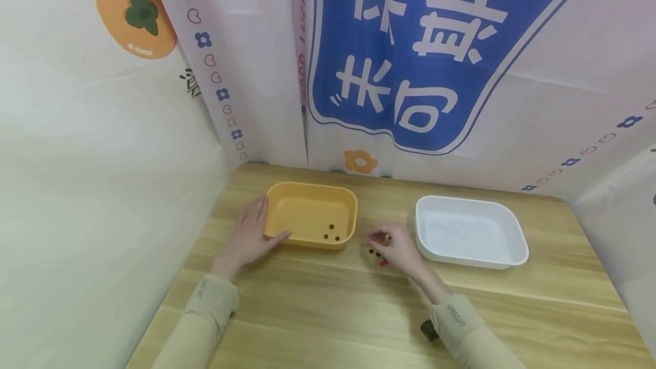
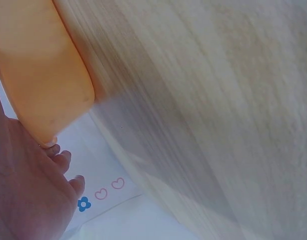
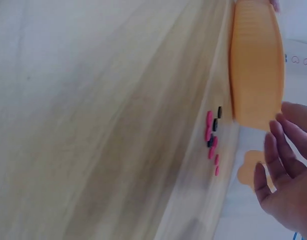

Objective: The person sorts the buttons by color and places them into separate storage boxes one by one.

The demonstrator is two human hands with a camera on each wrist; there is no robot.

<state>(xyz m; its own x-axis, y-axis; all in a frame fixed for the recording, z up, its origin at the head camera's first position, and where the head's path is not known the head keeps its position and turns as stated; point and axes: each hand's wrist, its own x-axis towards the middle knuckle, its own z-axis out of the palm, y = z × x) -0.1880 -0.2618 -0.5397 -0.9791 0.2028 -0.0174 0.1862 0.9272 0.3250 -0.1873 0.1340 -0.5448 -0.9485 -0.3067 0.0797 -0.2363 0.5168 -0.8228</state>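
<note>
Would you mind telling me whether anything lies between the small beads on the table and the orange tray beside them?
Nothing visible does. The beads lie on bare wood under the right hand, just right of the orange tray; only its low wall separates them from inside. The left hand holds the far side.

Both hands are reaching forward from lower frame — left hand (image 1: 249, 236) lying flat with fingers straight, right hand (image 1: 396, 247) hovering with fingers loosely curled.

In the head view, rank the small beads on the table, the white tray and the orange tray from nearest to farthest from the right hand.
1. Small beads on the table: right under the right hand.
2. White tray: just to the hand's right.
3. Orange tray: to its left, held by the left hand. Only slightly farther than the white tray.
</note>
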